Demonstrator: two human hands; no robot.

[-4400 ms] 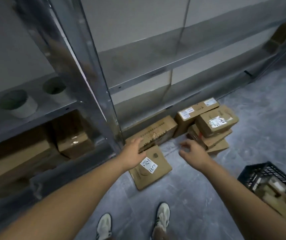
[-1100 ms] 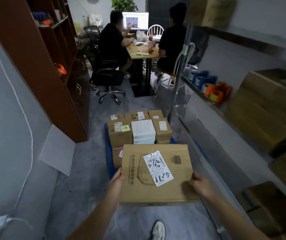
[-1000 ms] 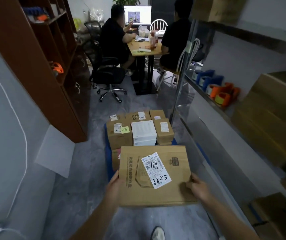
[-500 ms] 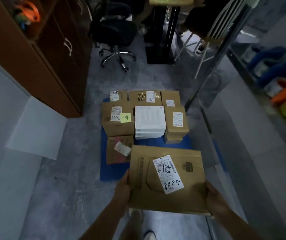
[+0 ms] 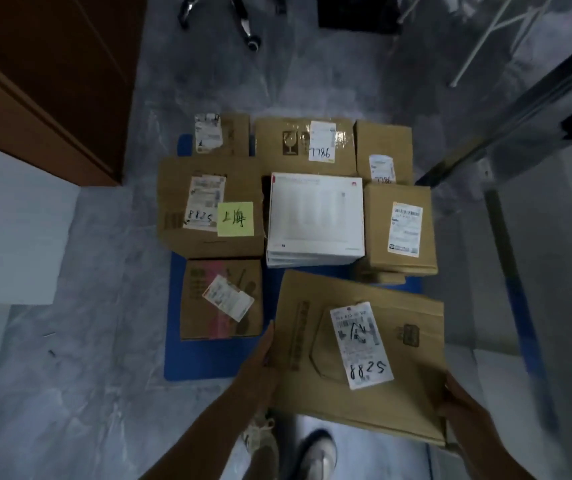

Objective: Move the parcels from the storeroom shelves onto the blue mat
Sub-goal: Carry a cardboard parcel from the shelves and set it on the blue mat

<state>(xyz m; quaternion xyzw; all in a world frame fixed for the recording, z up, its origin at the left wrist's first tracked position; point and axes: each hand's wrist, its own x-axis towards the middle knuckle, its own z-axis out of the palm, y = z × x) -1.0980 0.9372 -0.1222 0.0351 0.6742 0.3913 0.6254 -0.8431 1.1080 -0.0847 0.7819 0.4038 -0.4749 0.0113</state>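
The person looks straight down at the grey floor (image 5: 80, 393). Both hands hold one flat brown parcel (image 5: 412, 386). The left hand (image 5: 260, 362) grips its left edge, with the thumb lying along the side. The right hand (image 5: 464, 407) grips its near right corner. The fingers under the parcel are hidden. A white label (image 5: 362, 344) on top says 8825 in black pen. The parcel is over the near right part of the blue mat (image 5: 208, 358) and is a little tilted. I cannot tell if it touches the mat. More parcels sit on the mat. Just left of the held one is a brown box with pink print (image 5: 222, 317). Behind that is a bigger brown box (image 5: 173, 188) with a yellow note (image 5: 236, 218) stuck on it. Beside it, in the middle, is a stack of white boxes (image 5: 315, 216). To the right of those is a stack of small brown boxes (image 5: 378, 220). Three more brown boxes stand in a row at the back (image 5: 277, 133). Two shoes (image 5: 315, 455) show at the bottom, under the parcel. A brown cabinet (image 5: 45, 74) stands on the left, and a white board (image 5: 7, 237) is below it. A shiny metal post (image 5: 520, 109) is on the right.
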